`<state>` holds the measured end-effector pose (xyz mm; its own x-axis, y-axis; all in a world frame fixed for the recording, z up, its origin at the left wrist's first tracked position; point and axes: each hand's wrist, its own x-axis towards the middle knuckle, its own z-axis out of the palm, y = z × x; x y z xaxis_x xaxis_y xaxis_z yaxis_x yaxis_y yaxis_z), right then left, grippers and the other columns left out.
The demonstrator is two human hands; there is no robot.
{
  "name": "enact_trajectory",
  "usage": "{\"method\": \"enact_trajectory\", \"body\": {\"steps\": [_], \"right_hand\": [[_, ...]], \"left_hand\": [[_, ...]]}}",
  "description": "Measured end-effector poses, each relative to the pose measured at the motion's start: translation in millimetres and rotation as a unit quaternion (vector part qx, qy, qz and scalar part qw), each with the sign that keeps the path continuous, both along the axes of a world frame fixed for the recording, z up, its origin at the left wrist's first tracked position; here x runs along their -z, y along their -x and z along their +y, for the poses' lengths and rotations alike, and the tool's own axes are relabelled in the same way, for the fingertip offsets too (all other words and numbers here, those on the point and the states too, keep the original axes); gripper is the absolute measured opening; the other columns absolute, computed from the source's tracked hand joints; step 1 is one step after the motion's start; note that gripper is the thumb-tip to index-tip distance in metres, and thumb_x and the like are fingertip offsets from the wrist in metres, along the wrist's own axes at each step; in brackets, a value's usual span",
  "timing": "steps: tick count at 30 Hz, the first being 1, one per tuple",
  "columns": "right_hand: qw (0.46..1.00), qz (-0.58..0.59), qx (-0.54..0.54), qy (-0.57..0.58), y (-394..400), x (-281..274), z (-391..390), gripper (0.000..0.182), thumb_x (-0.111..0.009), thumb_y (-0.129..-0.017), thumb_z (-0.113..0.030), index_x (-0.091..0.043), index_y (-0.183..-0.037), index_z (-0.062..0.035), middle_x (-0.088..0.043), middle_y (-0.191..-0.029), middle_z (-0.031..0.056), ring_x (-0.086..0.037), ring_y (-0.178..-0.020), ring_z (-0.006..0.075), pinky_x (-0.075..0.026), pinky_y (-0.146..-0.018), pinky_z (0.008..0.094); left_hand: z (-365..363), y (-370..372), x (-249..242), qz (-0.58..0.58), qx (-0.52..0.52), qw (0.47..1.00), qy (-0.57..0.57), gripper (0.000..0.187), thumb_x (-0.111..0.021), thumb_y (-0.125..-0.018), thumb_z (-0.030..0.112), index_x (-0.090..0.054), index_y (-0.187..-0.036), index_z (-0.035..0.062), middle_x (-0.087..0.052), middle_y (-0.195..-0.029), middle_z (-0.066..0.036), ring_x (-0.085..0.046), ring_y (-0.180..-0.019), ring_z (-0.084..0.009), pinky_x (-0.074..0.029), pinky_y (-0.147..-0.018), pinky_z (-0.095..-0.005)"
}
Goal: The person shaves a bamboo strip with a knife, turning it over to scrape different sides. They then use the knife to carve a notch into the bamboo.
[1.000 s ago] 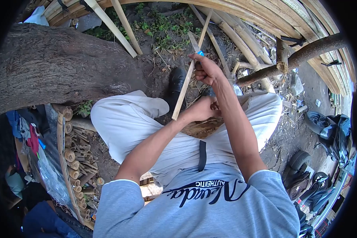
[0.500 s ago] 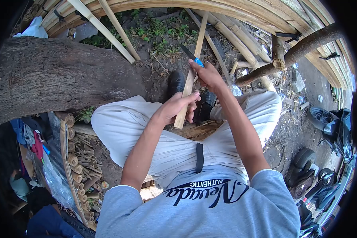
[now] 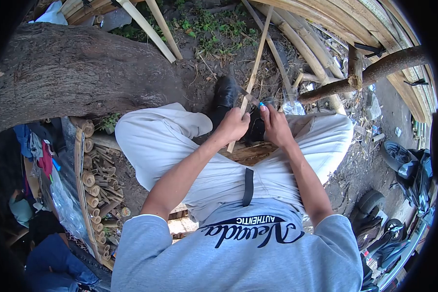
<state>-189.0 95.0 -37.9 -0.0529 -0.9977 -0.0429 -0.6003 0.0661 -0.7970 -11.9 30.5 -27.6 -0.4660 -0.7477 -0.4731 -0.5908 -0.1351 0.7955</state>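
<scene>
My left hand (image 3: 234, 126) is closed round the lower part of a thin bamboo strip (image 3: 259, 56), whose short end sticks out below the fist. The strip slants up and to the right between my legs. My right hand (image 3: 276, 126) grips a knife (image 3: 251, 99) by its handle, of which a bit of blue shows at the thumb. The blade points up and left and lies across the strip, just above my left hand. Whether it cuts into the strip cannot be made out. Black boots (image 3: 225, 92) are behind the strip.
A thick tree trunk (image 3: 82, 78) lies at the left. Bamboo poles (image 3: 297, 41) and a branch (image 3: 374, 73) are at the upper right. Cut bamboo pieces (image 3: 90, 180) are stacked at the lower left, near a person in dark blue (image 3: 58, 263). Motorbikes (image 3: 399, 160) stand at the right.
My left hand has moved up and right and closed round the strip. My right hand has come down and right, with the knife now across the strip. The whole view has shifted slightly.
</scene>
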Motion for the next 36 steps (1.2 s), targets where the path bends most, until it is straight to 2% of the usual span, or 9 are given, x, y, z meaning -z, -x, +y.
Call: {"method": "enact_trajectory", "body": {"steps": [2,4,6,10,12,19,26,32,36], "right_hand": [[0.994,0.074,0.079,-0.001,4.1,9.1,-4.1,0.039,-0.044,-0.109,-0.031,-0.053,-0.091,0.0024,-0.056,-0.066,0.0241,-0.052,-0.063,0.0493,-0.041,-0.057,0.0508],[0.989,0.104,0.098,-0.024,3.4,-8.3,-3.3,0.036,-0.045,-0.108,-0.028,-0.052,-0.089,0.0015,-0.056,-0.065,0.0239,-0.055,-0.061,0.0477,-0.04,-0.055,0.0504],[0.996,0.039,0.063,0.05,-9.3,-36.5,8.6,0.031,-0.045,-0.108,-0.023,-0.052,-0.09,0.0005,-0.056,-0.064,0.0234,-0.056,-0.059,0.0459,-0.04,-0.053,0.0489],[0.963,0.04,-0.231,0.136,-58.6,-82.3,54.9,0.018,-0.061,-0.097,-0.018,-0.055,-0.088,-0.004,-0.053,-0.058,0.0135,-0.056,-0.051,0.0356,-0.045,-0.052,0.0459],[0.946,0.078,-0.273,0.155,-71.9,-89.0,66.0,0.023,-0.063,-0.096,-0.022,-0.054,-0.084,-0.0056,-0.054,-0.058,0.0112,-0.057,-0.05,0.032,-0.045,-0.05,0.0444],[0.964,0.244,-0.037,0.101,-51.1,-83.0,41.1,0.027,-0.064,-0.097,-0.024,-0.049,-0.082,-0.007,-0.054,-0.055,0.0094,-0.058,-0.047,0.0312,-0.045,-0.044,0.0431],[0.948,0.179,-0.238,0.11,-72.6,-87.9,62.8,0.026,-0.064,-0.096,-0.026,-0.052,-0.082,-0.0075,-0.055,-0.061,0.0076,-0.06,-0.052,0.0287,-0.047,-0.049,0.04],[0.952,0.288,0.086,0.051,7.7,-65.8,0.8,0.025,-0.053,-0.104,-0.028,-0.048,-0.093,-0.006,-0.062,-0.067,0.0172,-0.062,-0.058,0.0403,-0.047,-0.048,0.0492],[0.968,0.236,0.055,0.073,25.7,-48.9,-7.9,0.025,-0.052,-0.104,-0.03,-0.049,-0.098,-0.0056,-0.063,-0.078,0.0191,-0.063,-0.065,0.0423,-0.048,-0.052,0.0503]], "left_hand": [[0.9,-1.0,1.3,-0.01,-0.001,1.0,0.005,0.04,-0.055,-0.099,0.023,-0.06,-0.077,-0.0105,-0.057,-0.055,-0.014,-0.062,-0.048,-0.0276,-0.049,-0.051,-0.0445],[0.0,-1.0,0.7,0.132,-0.068,0.968,-0.2,0.033,-0.057,-0.1,0.026,-0.06,-0.087,-0.0044,-0.051,-0.06,-0.002,-0.049,-0.044,-0.0114,-0.042,-0.041,-0.0327],[-6.4,-0.4,-7.1,0.176,-0.089,0.943,-0.267,0.03,-0.056,-0.101,0.026,-0.058,-0.092,-0.0025,-0.048,-0.062,0.0,-0.046,-0.044,-0.0093,-0.04,-0.039,-0.0295],[-13.9,2.4,-13.1,0.269,-0.114,0.861,-0.417,0.023,-0.055,-0.101,0.023,-0.056,-0.094,0.0011,-0.041,-0.06,0.005,-0.041,-0.045,-0.0072,-0.035,-0.04,-0.0262],[-13.7,2.7,-12.6,0.307,-0.123,0.83,-0.448,0.021,-0.055,-0.101,0.023,-0.056,-0.095,0.003,-0.038,-0.059,0.006,-0.039,-0.044,-0.0062,-0.034,-0.04,-0.0259],[-15.0,0.0,-8.1,0.284,-0.124,0.842,-0.441,0.02,-0.055,-0.101,0.023,-0.055,-0.1,0.0026,-0.039,-0.062,0.006,-0.039,-0.047,-0.0063,-0.034,-0.042,-0.0256],[-11.0,5.1,-7.3,0.291,-0.118,0.842,-0.439,0.021,-0.054,-0.102,0.022,-0.055,-0.1,0.0017,-0.039,-0.062,0.006,-0.04,-0.048,-0.006,-0.036,-0.044,-0.0261],[-5.3,4.2,-11.2,0.261,-0.107,0.868,-0.409,0.016,-0.056,-0.1,0.02,-0.058,-0.094,0.0044,-0.041,-0.065,0.007,-0.043,-0.051,-0.0058,-0.038,-0.046,-0.0252],[3.1,7.5,-19.8,0.231,-0.093,0.904,-0.348,0.013,-0.061,-0.094,0.016,-0.057,-0.091,0.0041,-0.047,-0.068,0.002,-0.05,-0.055,-0.0085,-0.043,-0.046,-0.0276]]}}
